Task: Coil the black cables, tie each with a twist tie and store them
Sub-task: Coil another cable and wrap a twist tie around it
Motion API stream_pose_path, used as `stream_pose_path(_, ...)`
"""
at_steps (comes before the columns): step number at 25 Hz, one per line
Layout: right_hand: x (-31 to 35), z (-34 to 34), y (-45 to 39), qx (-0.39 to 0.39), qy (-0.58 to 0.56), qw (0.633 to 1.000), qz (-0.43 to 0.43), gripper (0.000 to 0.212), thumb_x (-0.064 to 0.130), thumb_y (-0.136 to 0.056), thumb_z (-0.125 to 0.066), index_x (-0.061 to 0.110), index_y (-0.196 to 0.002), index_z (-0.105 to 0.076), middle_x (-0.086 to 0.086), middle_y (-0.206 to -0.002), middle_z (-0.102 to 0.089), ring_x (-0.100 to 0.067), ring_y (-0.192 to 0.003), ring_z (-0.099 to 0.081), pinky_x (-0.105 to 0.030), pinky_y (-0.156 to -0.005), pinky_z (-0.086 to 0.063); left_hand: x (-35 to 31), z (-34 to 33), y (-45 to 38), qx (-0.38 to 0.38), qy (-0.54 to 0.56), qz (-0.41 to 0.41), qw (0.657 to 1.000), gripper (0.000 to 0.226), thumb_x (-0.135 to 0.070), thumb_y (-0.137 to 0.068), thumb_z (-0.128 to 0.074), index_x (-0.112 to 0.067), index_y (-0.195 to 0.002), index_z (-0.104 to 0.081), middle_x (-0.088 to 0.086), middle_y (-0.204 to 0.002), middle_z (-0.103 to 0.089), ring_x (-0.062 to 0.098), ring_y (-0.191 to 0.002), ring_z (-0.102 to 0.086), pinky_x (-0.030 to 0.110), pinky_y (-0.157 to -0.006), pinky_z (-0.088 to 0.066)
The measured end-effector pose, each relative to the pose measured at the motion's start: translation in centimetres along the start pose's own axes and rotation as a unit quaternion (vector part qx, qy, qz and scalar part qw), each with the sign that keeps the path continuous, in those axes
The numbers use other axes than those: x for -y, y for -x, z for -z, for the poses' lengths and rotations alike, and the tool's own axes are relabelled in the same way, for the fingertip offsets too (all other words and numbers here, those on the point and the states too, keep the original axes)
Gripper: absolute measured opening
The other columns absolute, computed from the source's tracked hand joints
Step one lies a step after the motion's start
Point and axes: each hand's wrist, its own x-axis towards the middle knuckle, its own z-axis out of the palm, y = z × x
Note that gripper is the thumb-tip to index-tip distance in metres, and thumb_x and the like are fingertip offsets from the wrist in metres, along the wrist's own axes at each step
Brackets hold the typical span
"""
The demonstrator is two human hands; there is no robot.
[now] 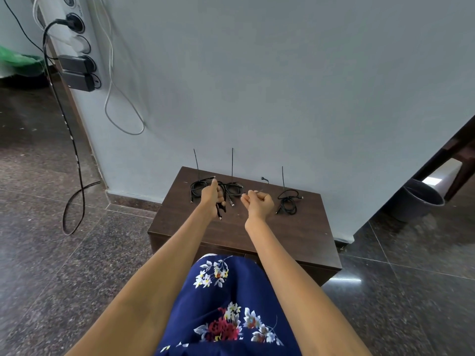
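On the dark wooden table by the wall lie three coiled black cables. The left coil and the middle coil sit at the back, and the right coil lies apart; a black tie stands up from each. My left hand grips a bunched black cable whose end hangs below my fist. My right hand is curled, pinching a thin twist tie that points left toward the held cable. A small black piece lies near the wall.
A white power strip with black plugs and adapters hangs on the wall at upper left; a black cord and a white cord trail from it. A grey bucket stands on the floor at right.
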Motion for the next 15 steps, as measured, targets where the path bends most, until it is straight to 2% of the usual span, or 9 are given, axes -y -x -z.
stream_pose_path(3, -0.4, -0.5, 0.5, -0.011, 0.006, 1.000, -0.006, 0.017, -0.004, -0.087, -0.059, 0.008, -0.079, -0.050, -0.010, -0.078, -0.062, -0.015, -0.064, -0.066, -0.024, -0.063, -0.059, -0.1, -0.5, 0.1, 0.023, 0.033, 0.015, 0.999, 0.056, -0.044, -0.102, -0.025, -0.014, -0.059, -0.043, -0.009, -0.032, -0.027, 0.007, -0.026, -0.022, 0.025, -0.045, -0.026)
stream_pose_path(6, -0.6, -0.6, 0.8, -0.015, 0.009, 1.000, -0.016, 0.018, -0.003, -0.087, -0.059, 0.009, -0.079, -0.049, -0.010, -0.077, -0.062, -0.016, -0.065, -0.067, -0.024, -0.060, -0.058, -0.3, -0.6, 0.1, 0.030, 0.051, 0.029, 0.998, 0.051, -0.032, -0.100, -0.020, -0.012, -0.060, -0.043, -0.007, -0.031, -0.025, 0.008, -0.026, -0.019, 0.025, -0.046, -0.022)
stream_pose_path(9, -1.1, -0.8, 1.0, -0.013, 0.009, 0.999, -0.044, 0.014, -0.002, -0.087, -0.061, 0.006, -0.084, -0.050, -0.014, -0.081, -0.064, -0.017, -0.066, -0.067, -0.024, -0.062, -0.058, -0.1, -1.0, 0.6, 0.038, -0.006, 0.016, 0.999, 0.046, -0.024, -0.098, -0.025, -0.011, -0.057, -0.042, -0.006, -0.031, -0.026, 0.009, -0.028, -0.019, 0.026, -0.047, -0.020)
stream_pose_path(12, -1.5, -1.2, 1.5, -0.014, 0.006, 0.997, -0.082, 0.009, -0.001, -0.087, -0.062, 0.002, -0.091, -0.055, -0.019, -0.090, -0.066, -0.014, -0.064, -0.065, -0.025, -0.062, -0.057, -0.1, -1.5, 0.9, 0.027, -0.075, -0.022, 0.997, 0.036, -0.017, -0.092, -0.036, -0.014, -0.056, -0.033, -0.003, -0.040, -0.026, 0.013, -0.039, -0.017, 0.027, -0.047, -0.019)
stream_pose_path(15, -1.5, -1.5, 1.6, -0.024, -0.013, 0.995, -0.100, 0.018, 0.000, -0.088, -0.061, -0.002, -0.105, -0.056, -0.019, -0.095, -0.068, -0.012, -0.063, -0.065, -0.017, -0.049, -0.052, -0.3, -1.6, 1.1, 0.015, -0.087, -0.045, 0.995, 0.038, -0.015, -0.093, -0.041, -0.016, -0.059, -0.028, 0.000, -0.044, -0.026, 0.014, -0.044, -0.018, 0.027, -0.048, -0.019)
